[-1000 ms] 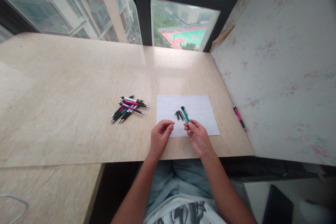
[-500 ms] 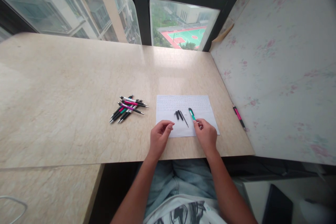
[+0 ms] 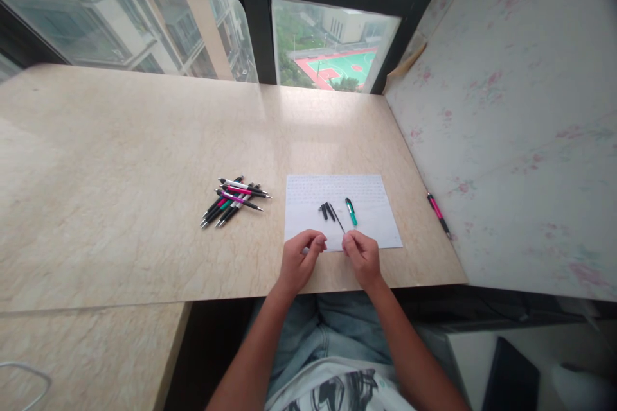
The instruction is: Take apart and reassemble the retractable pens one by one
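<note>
A sheet of lined paper (image 3: 299, 218) with handwriting lies in front of me, carrying parts of a dismantled pen. The thin black pen refill (image 3: 337, 218) slants across it, and the fingertips of my right hand (image 3: 362, 258) pinch at its lower tip. Just above that hand rests the green pen barrel (image 3: 351, 212) with its black clip end. Left of the refill are two short black pen parts, a grip (image 3: 330, 211) and another piece (image 3: 324, 211). My left hand (image 3: 299, 258) is curled at the paper's lower edge, thumb against fingers; whatever it holds is hidden.
A pile of several assembled pens (image 3: 234, 200) in mixed colours lies to the left on the marble-patterned top (image 3: 120, 205). One pink and black pen (image 3: 438, 214) lies along the papered wall (image 3: 520, 160) at right. Windows stand behind. A white cable (image 3: 29, 366) is at lower left.
My right hand has let go of the green barrel, leaving it on the paper, and moved left and down to the refill's tip. My left hand has shifted slightly right and down.
</note>
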{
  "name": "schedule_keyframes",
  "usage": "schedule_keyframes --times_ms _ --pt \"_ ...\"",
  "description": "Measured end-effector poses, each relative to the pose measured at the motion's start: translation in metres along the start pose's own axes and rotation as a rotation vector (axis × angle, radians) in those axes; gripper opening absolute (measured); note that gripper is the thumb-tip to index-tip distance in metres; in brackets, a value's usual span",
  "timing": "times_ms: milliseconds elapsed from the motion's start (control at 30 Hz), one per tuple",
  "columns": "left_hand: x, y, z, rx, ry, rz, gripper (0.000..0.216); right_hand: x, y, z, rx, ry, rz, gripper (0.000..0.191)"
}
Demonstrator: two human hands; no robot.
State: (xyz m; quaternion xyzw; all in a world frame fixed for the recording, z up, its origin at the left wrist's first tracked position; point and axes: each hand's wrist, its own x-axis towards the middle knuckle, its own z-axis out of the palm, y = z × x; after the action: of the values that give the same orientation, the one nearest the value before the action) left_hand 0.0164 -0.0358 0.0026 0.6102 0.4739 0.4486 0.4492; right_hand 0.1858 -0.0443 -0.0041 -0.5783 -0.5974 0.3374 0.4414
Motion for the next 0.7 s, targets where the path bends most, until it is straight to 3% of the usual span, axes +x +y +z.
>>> schedule_keyframes --times_ms 100,233,700 --pt "-0.002 0.003 0.003 0.071 -0.042 0.003 0.025 -0.002 0.001 0.006 -0.087 -0.048 -0.087 0.040" --pt "-0.003 0.005 0.010 0.108 0.000 0.003 0.025 -0.001 0.002 0.007 -0.126 -0.080 -0.153 0.036" --pt "-0.003 0.000 0.011 0.102 -0.012 -0.046 0.024 -0.003 -0.002 0.008 -0.170 -0.120 -0.190 0.033"
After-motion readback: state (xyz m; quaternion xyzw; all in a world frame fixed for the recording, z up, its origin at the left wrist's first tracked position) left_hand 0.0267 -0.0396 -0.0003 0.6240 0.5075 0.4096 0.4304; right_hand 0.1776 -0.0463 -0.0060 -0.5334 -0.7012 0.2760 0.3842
